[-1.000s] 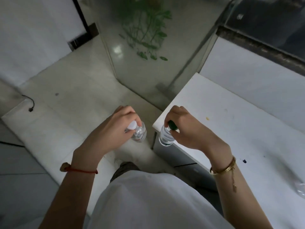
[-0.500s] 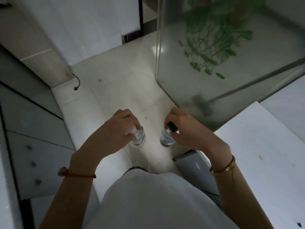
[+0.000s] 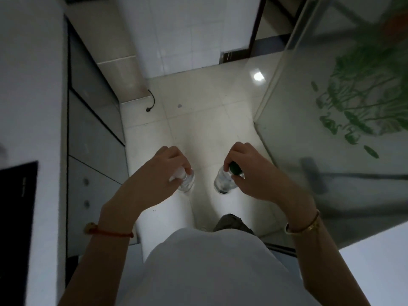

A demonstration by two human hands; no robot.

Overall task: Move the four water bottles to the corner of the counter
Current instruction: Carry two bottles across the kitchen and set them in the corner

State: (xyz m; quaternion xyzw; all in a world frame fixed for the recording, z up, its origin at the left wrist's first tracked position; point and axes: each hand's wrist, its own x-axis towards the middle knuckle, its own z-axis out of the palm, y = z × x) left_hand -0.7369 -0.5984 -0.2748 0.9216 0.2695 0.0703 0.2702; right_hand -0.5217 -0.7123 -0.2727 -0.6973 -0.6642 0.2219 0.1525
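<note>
I hold two clear water bottles upright in the air above the tiled floor. My left hand (image 3: 163, 171) grips the top of the white-capped bottle (image 3: 187, 182). My right hand (image 3: 254, 171) grips the top of the green-capped bottle (image 3: 223, 183). The bottles hang side by side, a small gap apart, in the aisle between two counters. A white counter (image 3: 33, 96) runs along the left edge. Only a corner of the other white counter (image 3: 375, 272) shows at the lower right. No other bottles are in view.
A black cooktop (image 3: 16, 228) is set in the left counter, with grey cabinet doors (image 3: 92, 151) below. A glass panel with green leaf decals (image 3: 353, 111) stands on the right. A black cable (image 3: 151, 102) lies on the floor ahead.
My view has swung left, away from the right counter and towards the left counter with the cooktop. Both hands keep their grip on the bottles, which have moved off the right counter's corner into the aisle.
</note>
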